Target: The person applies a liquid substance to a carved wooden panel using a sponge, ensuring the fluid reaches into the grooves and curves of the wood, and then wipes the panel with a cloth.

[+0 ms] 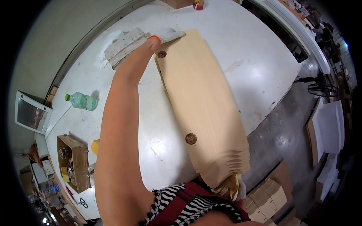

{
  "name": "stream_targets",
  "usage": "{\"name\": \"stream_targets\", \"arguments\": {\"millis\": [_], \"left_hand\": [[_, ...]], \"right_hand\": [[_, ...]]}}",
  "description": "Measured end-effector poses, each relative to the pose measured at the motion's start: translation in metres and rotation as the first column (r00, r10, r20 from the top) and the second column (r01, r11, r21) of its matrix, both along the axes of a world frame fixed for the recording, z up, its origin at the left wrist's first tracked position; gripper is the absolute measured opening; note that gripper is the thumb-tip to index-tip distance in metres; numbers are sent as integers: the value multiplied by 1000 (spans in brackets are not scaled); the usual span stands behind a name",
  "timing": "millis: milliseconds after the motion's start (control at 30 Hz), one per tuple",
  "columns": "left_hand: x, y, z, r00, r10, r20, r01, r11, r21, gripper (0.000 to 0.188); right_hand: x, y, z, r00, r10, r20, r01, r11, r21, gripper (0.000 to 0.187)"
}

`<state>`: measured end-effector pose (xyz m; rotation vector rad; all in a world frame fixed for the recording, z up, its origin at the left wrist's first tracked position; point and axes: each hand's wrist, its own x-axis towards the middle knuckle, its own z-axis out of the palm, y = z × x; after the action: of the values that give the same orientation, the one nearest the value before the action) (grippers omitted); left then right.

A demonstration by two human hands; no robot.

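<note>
A fanned stack of pale wood veneer sheets [203,86] lies lengthwise on the white table, its near edges stepped. Two round dark knots or holes mark its left side. At the far end rests my left hand [169,35] in a white knit glove with an orange cuff, its fingers stretched flat along the stack's far left corner. Close to my body, my right hand [241,190], also in a white glove, is mostly hidden. It holds a crumpled brown, glossy wad [227,187] against the near end of the sheets; its fingers cannot be seen.
Beside my left hand lies a whitish, stained block [126,47]. A green-capped bottle [82,101] lies on the left, beyond a wooden box of odds and ends [77,164] and scissors [83,203]. A fan [321,88] and leaning boards [328,128] stand off the table's right edge.
</note>
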<state>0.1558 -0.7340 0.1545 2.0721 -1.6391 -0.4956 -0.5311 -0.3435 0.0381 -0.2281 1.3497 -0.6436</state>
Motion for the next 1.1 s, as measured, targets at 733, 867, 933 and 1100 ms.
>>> {"name": "stream_targets", "arguments": {"millis": [733,867,933,1100], "left_hand": [[-68,55,18,844,-15,-535,250,895,369,77],[-63,58,7,797,4,-604,282,882,377,73],[-70,54,7,765,3,-645,312,873,375,71],[-93,83,-2,675,61,-735,396,810,432,72]], "right_hand": [[-12,-3,7,971,-30,236,14,998,68,16],[-15,-5,0,825,410,-387,-500,851,-163,16],[-29,3,-27,755,461,-466,-581,800,-151,16],[-21,9,-33,983,-183,-35,183,983,8,20]]}}
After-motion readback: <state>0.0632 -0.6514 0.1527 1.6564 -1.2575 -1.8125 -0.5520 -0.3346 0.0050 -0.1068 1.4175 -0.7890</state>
